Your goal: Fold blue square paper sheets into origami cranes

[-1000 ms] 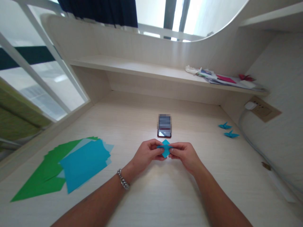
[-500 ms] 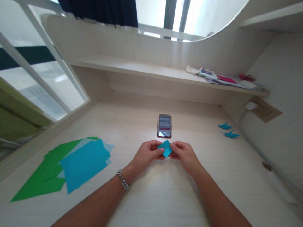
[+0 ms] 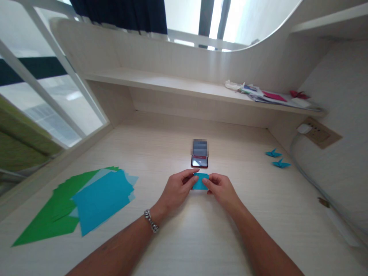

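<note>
A small folded blue paper (image 3: 200,181) lies low over the pale wooden desk (image 3: 201,237), held between both hands. My left hand (image 3: 176,188) pinches its left edge with thumb and fingers. My right hand (image 3: 220,189) pinches its right edge the same way. A silver chain bracelet (image 3: 151,221) sits on my left wrist. Just beyond the paper lies a red-edged phone (image 3: 199,158), screen up.
Loose blue sheets (image 3: 104,197) lie on green sheets (image 3: 48,218) at the left of the desk. Two small blue folded paper figures (image 3: 277,158) rest at the right. A shelf (image 3: 178,85) behind holds papers (image 3: 270,96). A wall socket plate (image 3: 319,133) with a cable is at right.
The blue paper was held as a tilted diamond; now it sits square and lower, nearer the desk. Both hands have shifted slightly forward with it.
</note>
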A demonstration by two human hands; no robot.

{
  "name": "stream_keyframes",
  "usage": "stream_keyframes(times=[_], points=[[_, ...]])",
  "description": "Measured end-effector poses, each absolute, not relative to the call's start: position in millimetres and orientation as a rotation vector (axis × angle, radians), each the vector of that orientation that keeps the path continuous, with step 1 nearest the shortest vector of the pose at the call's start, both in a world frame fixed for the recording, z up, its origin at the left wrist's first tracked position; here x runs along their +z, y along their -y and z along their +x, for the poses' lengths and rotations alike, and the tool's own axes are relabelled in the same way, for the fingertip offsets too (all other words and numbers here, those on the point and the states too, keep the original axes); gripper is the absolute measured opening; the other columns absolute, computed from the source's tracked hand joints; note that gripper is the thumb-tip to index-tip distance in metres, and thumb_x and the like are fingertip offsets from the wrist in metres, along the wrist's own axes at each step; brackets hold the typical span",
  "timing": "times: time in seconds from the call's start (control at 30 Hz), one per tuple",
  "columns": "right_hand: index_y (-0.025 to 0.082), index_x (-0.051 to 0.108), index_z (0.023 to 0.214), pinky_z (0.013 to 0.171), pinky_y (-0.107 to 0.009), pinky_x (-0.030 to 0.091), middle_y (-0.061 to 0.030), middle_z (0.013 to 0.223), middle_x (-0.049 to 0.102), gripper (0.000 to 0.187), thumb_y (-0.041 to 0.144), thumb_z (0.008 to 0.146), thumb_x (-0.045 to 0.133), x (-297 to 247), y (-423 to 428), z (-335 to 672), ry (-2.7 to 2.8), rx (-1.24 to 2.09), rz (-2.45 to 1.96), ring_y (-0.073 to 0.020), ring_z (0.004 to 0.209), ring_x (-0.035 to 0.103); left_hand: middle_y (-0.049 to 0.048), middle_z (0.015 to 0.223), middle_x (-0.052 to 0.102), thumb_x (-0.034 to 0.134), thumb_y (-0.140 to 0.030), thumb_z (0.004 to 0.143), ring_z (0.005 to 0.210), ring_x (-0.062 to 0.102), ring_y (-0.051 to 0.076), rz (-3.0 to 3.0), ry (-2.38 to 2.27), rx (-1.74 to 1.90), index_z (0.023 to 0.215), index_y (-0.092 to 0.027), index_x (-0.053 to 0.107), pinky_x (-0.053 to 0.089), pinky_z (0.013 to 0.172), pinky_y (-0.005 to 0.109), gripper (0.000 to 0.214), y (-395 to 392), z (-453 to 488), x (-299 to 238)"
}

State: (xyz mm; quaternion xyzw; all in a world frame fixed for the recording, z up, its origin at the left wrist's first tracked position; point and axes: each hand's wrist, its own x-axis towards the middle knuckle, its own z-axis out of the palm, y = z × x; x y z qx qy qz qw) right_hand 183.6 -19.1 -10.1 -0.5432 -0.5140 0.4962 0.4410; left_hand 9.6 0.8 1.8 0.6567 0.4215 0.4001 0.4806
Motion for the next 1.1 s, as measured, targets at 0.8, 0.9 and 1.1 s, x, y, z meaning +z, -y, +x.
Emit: stream_keyframes(times=[0.8, 0.9, 1.1], points=[[0.014, 0.07, 0.075, 0.058, -0.027, 0.046, -0.0062, 0.075, 0.067, 0.034, 0.046, 0.064, 0.073, 4, 23, 177, 0.895, 1.507, -1.241, -0.0173, 0.067, 0.059, 0.0066, 0.097, 0.064, 0.07, -0.03, 0.072, 0.081, 0.058, 0.02, 2.021, -0.939, 0.851, 0.133, -0.024, 0.048, 0.047, 0.076, 0.033, 0.065, -3, 4, -3], [0.014, 0.071, 0.078, 0.056, -0.026, 0.046, -0.0076, 0.076, 0.068, 0.035, 0.046, 0.065, 0.072, 3, 22, 178, 0.893, 1.496, -1.265, -0.0185, 0.068, 0.06, 0.0065, 0.098, 0.064, 0.069, -0.031, 0.074, 0.08, 0.058, 0.019, 2.006, -0.945, 0.863, 0.134, -0.025, 0.046, 0.048, 0.075, 0.032, 0.065, -4, 4, -2], [0.013, 0.07, 0.081, 0.057, -0.026, 0.046, -0.0112, 0.085, 0.069, 0.04, 0.05, 0.068, 0.069, 3, 21, 181, 0.863, 1.532, -1.233, -0.0211, 0.077, 0.062, 0.007, 0.098, 0.064, 0.067, -0.033, 0.076, 0.079, 0.059, 0.018, 2.013, -0.951, 0.898, 0.132, -0.022, 0.049, 0.048, 0.076, 0.031, 0.06, -4, 4, 2]])
